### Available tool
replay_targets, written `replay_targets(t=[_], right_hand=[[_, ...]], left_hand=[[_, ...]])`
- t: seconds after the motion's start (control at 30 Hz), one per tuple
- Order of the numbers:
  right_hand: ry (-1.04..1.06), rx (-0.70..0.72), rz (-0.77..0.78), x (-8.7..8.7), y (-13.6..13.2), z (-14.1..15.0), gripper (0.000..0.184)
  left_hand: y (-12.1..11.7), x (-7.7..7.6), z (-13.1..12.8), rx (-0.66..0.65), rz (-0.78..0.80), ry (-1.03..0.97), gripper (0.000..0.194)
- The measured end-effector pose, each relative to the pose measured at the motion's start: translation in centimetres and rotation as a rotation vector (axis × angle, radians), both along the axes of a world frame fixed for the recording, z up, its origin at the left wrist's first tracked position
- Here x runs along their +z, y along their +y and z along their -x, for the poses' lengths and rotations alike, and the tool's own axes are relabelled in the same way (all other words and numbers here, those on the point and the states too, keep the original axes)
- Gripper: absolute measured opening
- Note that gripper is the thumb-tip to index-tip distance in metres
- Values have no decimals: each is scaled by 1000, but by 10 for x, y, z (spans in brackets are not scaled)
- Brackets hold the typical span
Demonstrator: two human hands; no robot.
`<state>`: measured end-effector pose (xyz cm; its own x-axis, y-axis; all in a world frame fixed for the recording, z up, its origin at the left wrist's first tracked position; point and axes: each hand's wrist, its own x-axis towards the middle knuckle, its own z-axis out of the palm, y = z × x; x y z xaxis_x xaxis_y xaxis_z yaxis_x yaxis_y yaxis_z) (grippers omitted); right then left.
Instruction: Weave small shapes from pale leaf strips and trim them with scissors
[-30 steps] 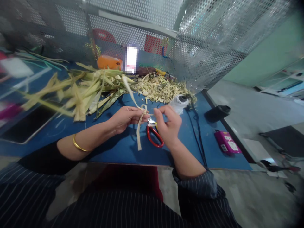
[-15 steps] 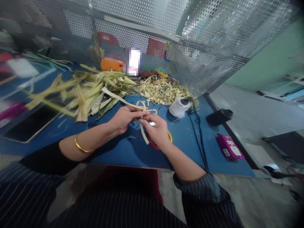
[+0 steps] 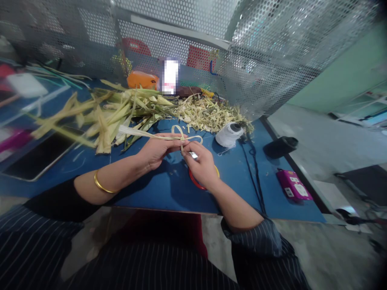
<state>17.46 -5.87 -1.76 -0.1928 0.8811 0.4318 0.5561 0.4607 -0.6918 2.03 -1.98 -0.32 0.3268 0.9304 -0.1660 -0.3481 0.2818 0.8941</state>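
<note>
Between my hands is a pale strip of corn husk [image 3: 139, 131], bent into loops that stand up and out to the right. My left hand [image 3: 160, 152] pinches it at the crossing, and one long end runs off to the left. The fingers of my right hand [image 3: 198, 161] are closed at the same crossing, on the lower part of the strip. Scissors [image 3: 193, 183] with red and yellow handles are partly hidden by my right hand; whether it also grips them I cannot tell. Past my right hand stands a spool of white thread [image 3: 229, 136].
Corn husks [image 3: 104, 121] lie in a heap at the left, beside a pile of shredded scraps [image 3: 208, 114]. A phone [image 3: 39, 159] rests on the blue table [image 3: 145, 193]. A black cylinder [image 3: 280, 147] and a purple packet [image 3: 294, 185] are at the right, and a perforated metal screen [image 3: 181, 24] stands behind.
My right hand has moved left and down, meeting my left hand. The strip's long end has swung from upright to lying leftward, its hanging end has gone out of sight, and a loop now sticks out right.
</note>
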Motion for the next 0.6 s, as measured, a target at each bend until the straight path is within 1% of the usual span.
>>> replay_targets(t=[0.13,0.27,0.33,0.43,0.47,0.5,0.6], right_hand=[[-37,28,-2,1,0,-1,15],[-73,29,-11,5,-4,0,18],[-83,-40,-96,8,-6,-1,19],[-115,-228,-284,11,-5,-7,12],[-140,-254,-302,11,-3,-9,16],[-166,-248,-285,10,-1,-11,18],[-203,-170,-170,6,6,-15,15]], left_hand=[[-1,1,-1,10,27,12,25],[2,2,2,-20,31,22,28],[4,3,5,-51,25,49,28],[7,5,10,-126,1,90,29],[7,6,11,-151,-2,98,29],[7,6,11,-170,-1,101,28],[6,7,12,-182,7,94,26]])
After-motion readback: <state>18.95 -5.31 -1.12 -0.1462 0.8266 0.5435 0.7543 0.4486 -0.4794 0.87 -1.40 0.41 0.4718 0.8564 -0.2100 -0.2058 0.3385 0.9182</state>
